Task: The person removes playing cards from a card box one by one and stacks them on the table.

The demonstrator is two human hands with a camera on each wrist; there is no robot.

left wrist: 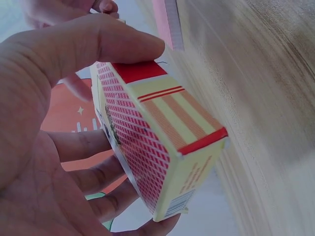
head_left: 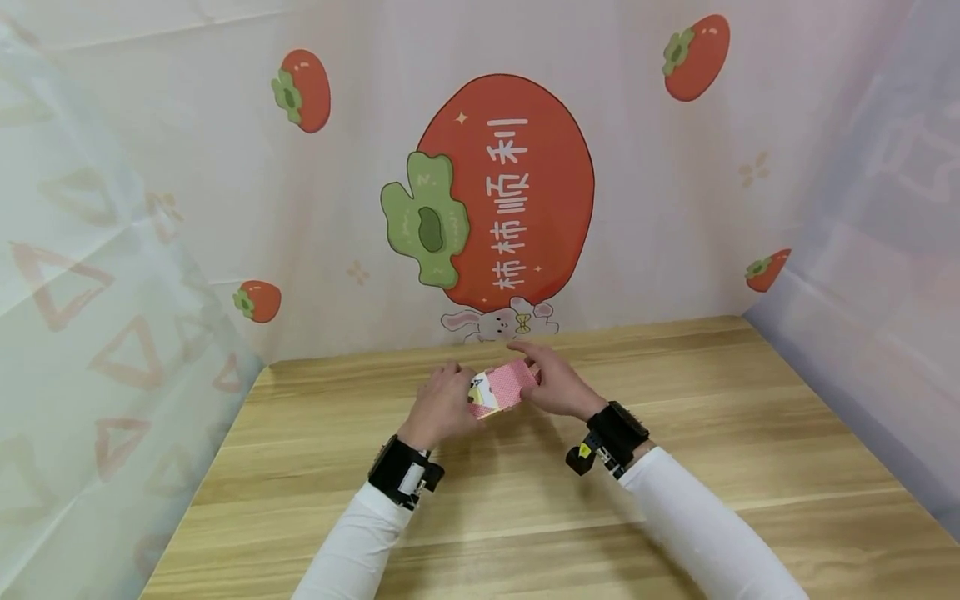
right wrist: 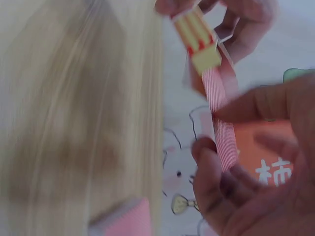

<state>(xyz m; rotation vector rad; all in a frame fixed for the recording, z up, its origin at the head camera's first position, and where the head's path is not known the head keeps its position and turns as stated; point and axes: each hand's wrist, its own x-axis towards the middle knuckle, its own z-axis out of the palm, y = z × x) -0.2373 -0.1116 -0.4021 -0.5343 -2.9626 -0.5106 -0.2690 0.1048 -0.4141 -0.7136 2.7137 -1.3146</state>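
My left hand grips a playing card box. In the left wrist view, the thumb lies along the red-and-cream side of the box and the fingers are behind it; its barcode end faces the camera. My right hand pinches a deck of pink-patterned cards between thumb and fingers. In the right wrist view, the deck stands in line with the box, meeting its cream end; blur hides whether it is partly inside. Both hands are above the table.
A wood-grain table lies under the hands. Behind it hangs a white cloth printed with persimmons, and more cloth walls stand left and right. A pink striped piece of unclear kind shows low in the right wrist view.
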